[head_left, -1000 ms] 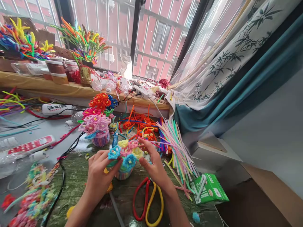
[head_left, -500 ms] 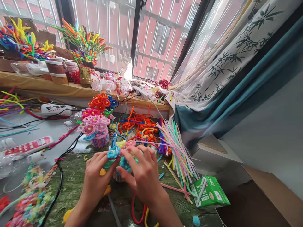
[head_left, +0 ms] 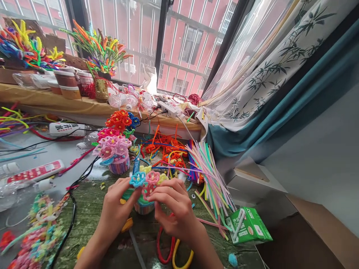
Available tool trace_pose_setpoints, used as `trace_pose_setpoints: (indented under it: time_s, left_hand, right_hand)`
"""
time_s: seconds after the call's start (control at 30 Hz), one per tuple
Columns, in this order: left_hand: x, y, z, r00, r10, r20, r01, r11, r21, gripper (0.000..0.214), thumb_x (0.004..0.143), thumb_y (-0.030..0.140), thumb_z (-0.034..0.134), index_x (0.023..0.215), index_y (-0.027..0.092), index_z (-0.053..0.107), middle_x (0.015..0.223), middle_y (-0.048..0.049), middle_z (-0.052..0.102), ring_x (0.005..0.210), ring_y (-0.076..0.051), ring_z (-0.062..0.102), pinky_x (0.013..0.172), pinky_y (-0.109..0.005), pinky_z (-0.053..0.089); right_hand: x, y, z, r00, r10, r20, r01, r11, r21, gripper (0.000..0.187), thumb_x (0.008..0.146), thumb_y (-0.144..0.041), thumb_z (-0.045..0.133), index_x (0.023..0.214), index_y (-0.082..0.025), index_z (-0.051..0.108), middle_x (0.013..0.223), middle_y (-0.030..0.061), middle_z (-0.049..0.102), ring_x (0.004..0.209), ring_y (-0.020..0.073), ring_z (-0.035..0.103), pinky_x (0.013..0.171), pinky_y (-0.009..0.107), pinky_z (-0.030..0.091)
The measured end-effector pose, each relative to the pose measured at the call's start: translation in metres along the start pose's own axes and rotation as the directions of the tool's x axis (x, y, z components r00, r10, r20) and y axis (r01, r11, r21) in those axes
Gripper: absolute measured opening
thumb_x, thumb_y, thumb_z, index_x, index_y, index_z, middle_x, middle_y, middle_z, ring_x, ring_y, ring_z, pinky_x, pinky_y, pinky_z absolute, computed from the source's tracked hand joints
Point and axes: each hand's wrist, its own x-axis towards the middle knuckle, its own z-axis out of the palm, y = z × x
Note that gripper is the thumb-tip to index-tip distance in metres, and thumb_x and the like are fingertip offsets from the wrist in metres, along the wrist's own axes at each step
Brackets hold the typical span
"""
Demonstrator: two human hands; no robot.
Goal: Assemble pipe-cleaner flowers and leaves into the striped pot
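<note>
Where a heap of finished pipe-cleaner blossoms [head_left: 42, 233] lies at the far left of the mottled green counter [head_left: 86, 216], a black cable [head_left: 70, 220] runs along its edge, just left of the left grip [head_left: 119, 203]. That grip is closed, its fingers curled against a blue flower [head_left: 137, 179] and the green base [head_left: 130, 194] beneath it, while the right grip [head_left: 175, 209] pinches a pink flower [head_left: 151, 178] between thumb and fingers. The flower bunch [head_left: 150, 183] sits between the two hands, about equally near each, spreading side to side above a striped cup [head_left: 144, 208]; the hands hide whether the cup rests on the counter. Behind it, a second striped cup [head_left: 119, 166] holds a dense pink-and-magenta bouquet [head_left: 112, 147]. Further right, scissors with red and yellow loop handles [head_left: 174, 248] lie below the right wrist, a fan of loose pipe cleaners [head_left: 210, 183] splays across the counter, and a green carton [head_left: 249, 226] sits near its edge.
</note>
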Motion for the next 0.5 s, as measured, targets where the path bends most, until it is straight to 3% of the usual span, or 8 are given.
trace_pose_setpoints:
  time_s: [0.17, 0.33, 0.4, 0.5]
  left_hand:
    - [0.0, 0.0, 0.002, 0.999, 0.029, -0.014, -0.028, 0.998, 0.059, 0.024, 0.088, 0.041, 0.055, 0.078, 0.027, 0.071, 0.084, -0.0016, 0.077, 0.078, -0.022, 0.067, 0.076, -0.036, 0.044]
    - [0.003, 0.0, 0.003, 0.998, 0.057, 0.04, -0.06, 0.996, 0.073, 0.02, 0.083, 0.03, 0.05, 0.075, 0.025, 0.068, 0.085, -0.0031, 0.077, 0.079, -0.022, 0.067, 0.075, -0.036, 0.043]
    - [0.002, -0.002, -0.001, 0.996, 0.063, 0.068, -0.068, 0.995, 0.069, 0.022, 0.085, 0.031, 0.049, 0.08, 0.025, 0.069, 0.09, -0.0042, 0.077, 0.085, -0.023, 0.068, 0.076, -0.036, 0.044]
    - [-0.004, -0.006, -0.011, 0.994, 0.06, 0.088, -0.071, 0.99, 0.124, 0.024, 0.089, 0.037, 0.052, 0.101, 0.026, 0.07, 0.106, -0.0048, 0.076, 0.099, -0.025, 0.068, 0.082, -0.037, 0.044]
  right_hand:
    - [0.004, -0.004, 0.006, 1.0, 0.014, -0.024, -0.012, 0.998, 0.062, 0.03, 0.091, -0.008, 0.053, 0.108, -0.027, 0.07, 0.099, 0.0021, 0.079, 0.098, 0.0213, 0.069, 0.092, 0.04, 0.053]
    - [0.018, -0.01, 0.004, 0.997, 0.053, 0.058, -0.064, 0.974, 0.219, 0.021, 0.096, -0.016, 0.055, 0.112, -0.024, 0.067, 0.109, 0.0036, 0.078, 0.104, 0.0181, 0.072, 0.105, 0.04, 0.049]
    - [0.021, -0.01, -0.003, 0.995, 0.084, 0.048, -0.093, 0.961, 0.261, 0.019, 0.097, -0.017, 0.055, 0.11, -0.024, 0.067, 0.112, 0.0033, 0.078, 0.106, 0.0177, 0.072, 0.108, 0.04, 0.047]
    - [0.019, -0.005, -0.015, 0.984, 0.169, -0.055, -0.147, 0.95, 0.276, 0.023, 0.098, -0.015, 0.05, 0.104, -0.026, 0.069, 0.106, 0.0027, 0.078, 0.105, 0.0191, 0.072, 0.101, 0.04, 0.053]
